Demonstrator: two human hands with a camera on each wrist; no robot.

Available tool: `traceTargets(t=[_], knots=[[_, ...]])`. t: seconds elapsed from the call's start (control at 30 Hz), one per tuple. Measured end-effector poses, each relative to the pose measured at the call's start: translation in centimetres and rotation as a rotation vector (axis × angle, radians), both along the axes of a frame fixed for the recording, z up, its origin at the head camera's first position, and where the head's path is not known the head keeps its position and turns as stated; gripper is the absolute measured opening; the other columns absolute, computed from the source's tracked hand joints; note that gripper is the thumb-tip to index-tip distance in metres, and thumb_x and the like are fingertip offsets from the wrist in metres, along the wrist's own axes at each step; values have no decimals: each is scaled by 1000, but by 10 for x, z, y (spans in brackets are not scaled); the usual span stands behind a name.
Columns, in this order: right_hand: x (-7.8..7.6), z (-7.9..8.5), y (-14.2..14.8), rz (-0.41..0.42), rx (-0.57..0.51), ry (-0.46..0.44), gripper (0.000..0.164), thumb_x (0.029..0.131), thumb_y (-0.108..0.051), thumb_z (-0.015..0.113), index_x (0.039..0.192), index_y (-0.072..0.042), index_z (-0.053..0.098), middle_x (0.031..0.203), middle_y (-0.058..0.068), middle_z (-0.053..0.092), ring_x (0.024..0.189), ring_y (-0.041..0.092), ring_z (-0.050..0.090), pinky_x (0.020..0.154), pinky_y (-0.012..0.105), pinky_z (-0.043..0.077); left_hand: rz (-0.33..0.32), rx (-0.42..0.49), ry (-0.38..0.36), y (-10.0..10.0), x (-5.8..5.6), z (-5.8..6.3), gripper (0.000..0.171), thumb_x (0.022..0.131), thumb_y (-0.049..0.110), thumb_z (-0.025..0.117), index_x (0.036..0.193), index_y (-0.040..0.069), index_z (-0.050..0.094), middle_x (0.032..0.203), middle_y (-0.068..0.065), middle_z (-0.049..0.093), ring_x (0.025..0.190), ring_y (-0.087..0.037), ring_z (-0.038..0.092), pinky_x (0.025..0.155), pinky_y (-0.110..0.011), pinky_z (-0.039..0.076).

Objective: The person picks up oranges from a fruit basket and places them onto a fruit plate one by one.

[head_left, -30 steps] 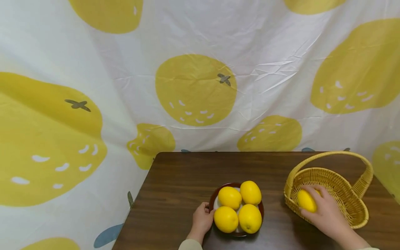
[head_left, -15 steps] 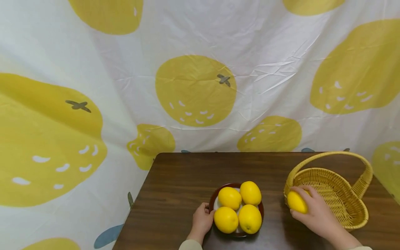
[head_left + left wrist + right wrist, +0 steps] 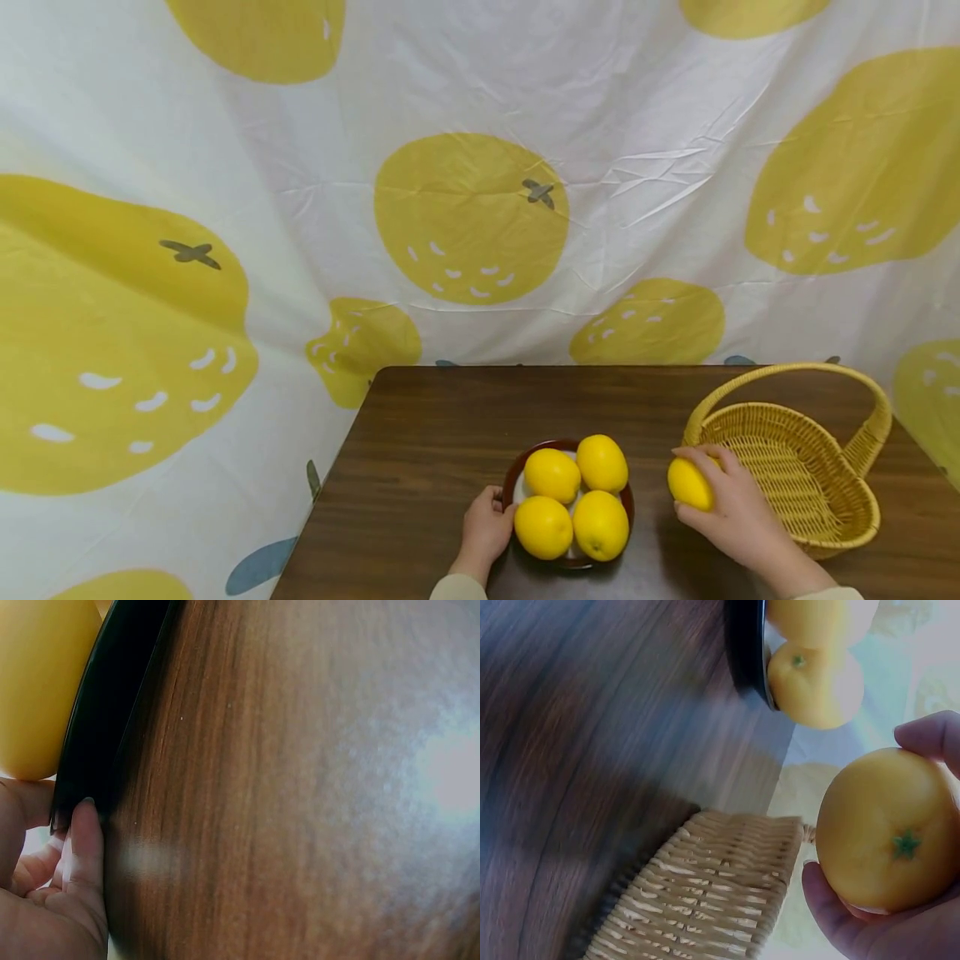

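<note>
A round plate with a dark red-brown rim and a pale inside bears several yellow citrus fruits. My left hand pinches its left rim; in the left wrist view the thumb lies on one side of the rim and a finger on the other. My right hand grips another yellow citrus fruit between thumb and fingers, at the left edge of a wicker basket. A green star-shaped stem mark shows on this held citrus fruit in the right wrist view.
The yellow wicker basket has a tall arched handle and stands at the right of the dark wooden table. No fruit shows inside it. Behind the table hangs a white cloth printed with large yellow fruits.
My right hand has carried the citrus fruit leftward, from over the basket to just past its left rim. The left hand stays on the plate. The basket has shifted slightly left.
</note>
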State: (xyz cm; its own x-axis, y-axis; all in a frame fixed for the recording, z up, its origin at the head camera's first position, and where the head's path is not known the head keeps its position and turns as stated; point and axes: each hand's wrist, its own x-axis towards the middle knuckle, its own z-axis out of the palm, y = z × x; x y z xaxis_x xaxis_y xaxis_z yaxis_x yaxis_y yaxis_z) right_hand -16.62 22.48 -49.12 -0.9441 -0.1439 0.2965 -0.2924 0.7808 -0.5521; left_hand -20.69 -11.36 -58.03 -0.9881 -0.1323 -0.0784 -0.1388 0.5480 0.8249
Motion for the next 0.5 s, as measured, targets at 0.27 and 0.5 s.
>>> traceTargets(t=[0.27, 0.5], knots=[[-1, 3, -15, 22, -33, -24, 62, 78, -18, 82, 135, -14, 59, 132, 22, 51, 97, 32, 59, 67, 35, 47, -3, 11, 1, 0, -1, -2, 24, 91, 16, 72, 110, 3, 65, 85, -3, 62, 77, -14, 58, 69, -33, 52], [-10, 11, -37, 64, -59, -30, 68, 80, -20, 81, 141, -11, 53, 134, 23, 51, 100, 31, 61, 70, 38, 51, -3, 14, -9, 0, 0, 0, 24, 92, 17, 72, 110, 3, 65, 85, -4, 62, 77, -16, 58, 68, -33, 50]])
